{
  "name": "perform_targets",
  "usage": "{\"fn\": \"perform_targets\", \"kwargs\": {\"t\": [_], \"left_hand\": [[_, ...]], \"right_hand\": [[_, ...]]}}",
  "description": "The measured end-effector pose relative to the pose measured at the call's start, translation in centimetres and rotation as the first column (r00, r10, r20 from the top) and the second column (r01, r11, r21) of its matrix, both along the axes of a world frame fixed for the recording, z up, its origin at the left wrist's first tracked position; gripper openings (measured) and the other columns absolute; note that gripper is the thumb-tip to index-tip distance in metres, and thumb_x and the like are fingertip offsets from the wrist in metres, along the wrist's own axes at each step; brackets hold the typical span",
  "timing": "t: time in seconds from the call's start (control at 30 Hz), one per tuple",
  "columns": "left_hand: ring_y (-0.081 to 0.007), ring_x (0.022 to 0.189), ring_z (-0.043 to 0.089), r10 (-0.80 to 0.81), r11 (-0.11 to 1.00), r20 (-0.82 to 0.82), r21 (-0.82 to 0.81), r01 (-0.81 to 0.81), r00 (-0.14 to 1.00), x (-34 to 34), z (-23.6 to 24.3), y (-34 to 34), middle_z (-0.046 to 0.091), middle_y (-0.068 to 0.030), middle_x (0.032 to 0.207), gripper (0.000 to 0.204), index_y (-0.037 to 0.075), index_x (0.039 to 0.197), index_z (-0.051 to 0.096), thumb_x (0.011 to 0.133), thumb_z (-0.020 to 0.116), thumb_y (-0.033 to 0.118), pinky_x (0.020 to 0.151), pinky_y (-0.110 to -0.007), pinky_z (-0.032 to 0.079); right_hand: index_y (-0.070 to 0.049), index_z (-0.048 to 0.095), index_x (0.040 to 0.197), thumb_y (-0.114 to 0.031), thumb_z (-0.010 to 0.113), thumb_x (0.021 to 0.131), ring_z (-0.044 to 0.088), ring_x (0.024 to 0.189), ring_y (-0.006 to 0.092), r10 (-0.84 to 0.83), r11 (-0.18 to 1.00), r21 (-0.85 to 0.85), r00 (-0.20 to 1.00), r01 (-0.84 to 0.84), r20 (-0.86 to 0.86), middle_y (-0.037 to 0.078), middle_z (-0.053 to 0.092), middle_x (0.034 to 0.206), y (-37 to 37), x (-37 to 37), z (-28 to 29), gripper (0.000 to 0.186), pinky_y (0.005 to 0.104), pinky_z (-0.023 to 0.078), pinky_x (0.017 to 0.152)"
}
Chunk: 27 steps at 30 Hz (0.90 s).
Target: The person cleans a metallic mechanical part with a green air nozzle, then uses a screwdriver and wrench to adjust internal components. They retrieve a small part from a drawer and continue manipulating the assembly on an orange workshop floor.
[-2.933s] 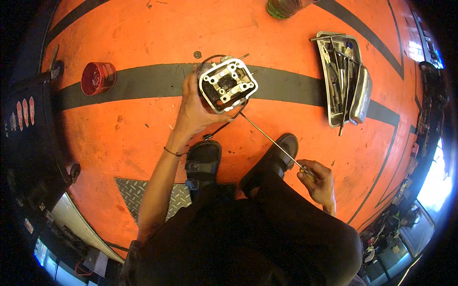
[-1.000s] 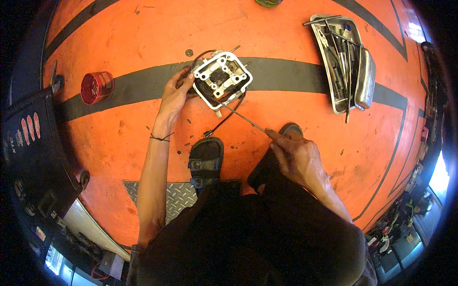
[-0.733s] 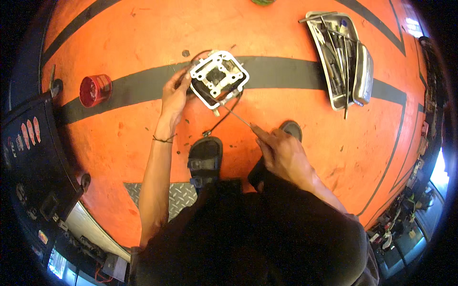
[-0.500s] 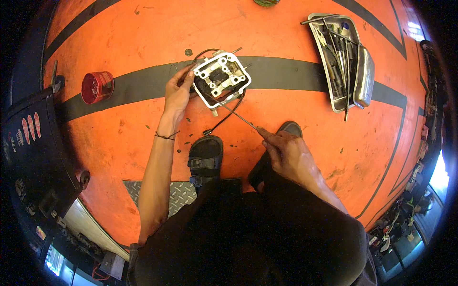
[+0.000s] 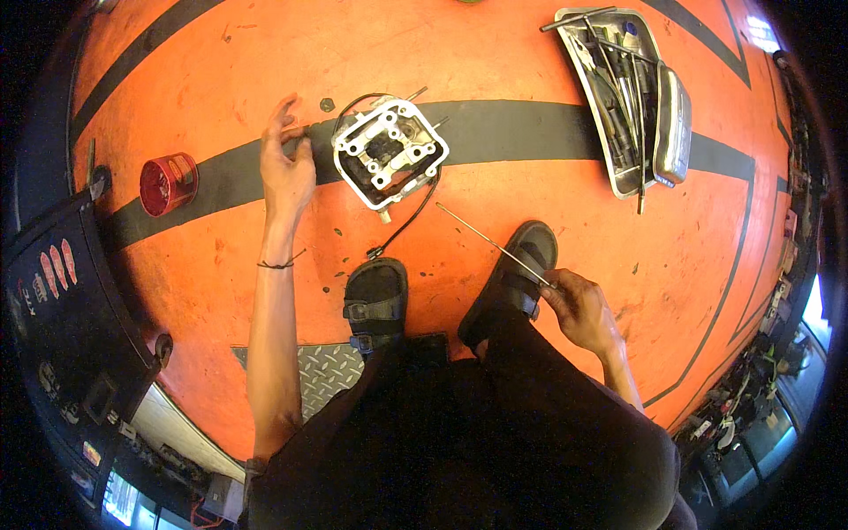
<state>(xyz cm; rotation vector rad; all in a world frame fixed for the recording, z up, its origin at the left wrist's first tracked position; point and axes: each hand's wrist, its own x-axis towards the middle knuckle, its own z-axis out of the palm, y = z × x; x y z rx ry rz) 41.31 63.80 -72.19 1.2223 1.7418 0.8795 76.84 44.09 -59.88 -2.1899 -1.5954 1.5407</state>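
An engine cylinder head [image 5: 415, 157] in bare metal lies on the orange floor, its open side facing up. A black cable [image 5: 413, 210] with a small plug trails from it toward my left sandal. My left hand [image 5: 289, 172] hovers just left of the cylinder head, fingers apart and holding nothing. Between the thumb and fingers of my right hand [image 5: 585, 316] is one end of a thin metal rod [image 5: 486, 237]. Its far tip points toward the cylinder head but stays clear of it, above the floor near my right sandal.
At the upper right, a metal tray [image 5: 591, 108] holds several hand tools, with a smaller shiny metal piece [image 5: 675, 124] leaning on its right side. A red tub [image 5: 188, 183] stands at the left, close to a dark cabinet [image 5: 66, 291]. A dark nut-like piece [image 5: 327, 104] lies beyond my left hand.
My left hand has let go of the cylinder head and moved left. My right hand has drawn the rod out and back to the right, away from the cylinder head.
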Motion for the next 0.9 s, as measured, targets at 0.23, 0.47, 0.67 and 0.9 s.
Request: {"fn": "perform_targets", "kwargs": {"t": [0.23,0.47,0.67,0.9], "left_hand": [[-0.0253,0.122,0.052,-0.553,0.82,-0.171,0.066,0.569,0.816,4.1,3.0,2.1,0.055,-0.0166,0.129,0.066,0.006,0.137,0.047,0.082,0.075,0.027,0.1,-0.038,0.044],[-0.0349,0.123,0.05,-0.713,0.595,-0.497,-0.055,0.802,0.494,6.9,3.6,2.2,0.052,-0.018,0.133,0.088,0.006,0.139,0.043,0.066,0.079,0.037,0.104,-0.045,0.039],[-0.0349,0.123,0.05,-0.573,0.794,-0.35,-0.014,0.608,0.741,6.8,3.6,2.2,0.053,-0.0221,0.13,0.088,0.001,0.137,0.045,0.067,0.082,0.038,0.102,-0.045,0.04],[-0.0394,0.127,0.042,-0.187,0.982,-0.395,-0.086,0.167,0.899,6.9,3.1,3.2,0.044,-0.0277,0.134,0.089,-0.004,0.139,0.039,0.074,0.078,0.041,0.105,-0.047,0.035]], "right_hand": [[0.001,0.054,0.101,-0.015,0.061,0.09,0.062,0.082,0.0431,-0.117,0.993,-0.002,0.993,0.117,0.017,0.026,0.063,0.089,0.0,-0.2,-1.4,0.02,0.0454,0.049,0.071],[0.001,0.05,0.104,-0.013,0.06,0.089,0.062,0.083,0.043,-0.102,0.995,0.004,0.991,0.102,0.092,0.026,0.062,0.09,0.0,0.2,-2.2,0.022,0.0467,0.049,0.071],[0.0,0.051,0.106,-0.014,0.061,0.087,0.062,0.089,0.0444,-0.177,0.983,-0.035,0.981,0.18,0.083,0.028,0.062,0.095,-0.7,0.9,-2.9,0.026,0.049,0.049,0.076],[-0.001,0.051,0.107,-0.016,0.058,0.089,0.061,0.088,0.0416,-0.217,0.941,0.285,0.971,0.181,0.1,0.023,0.059,0.097,-1.1,2.5,-6.6,0.024,0.0481,0.049,0.075]]}}
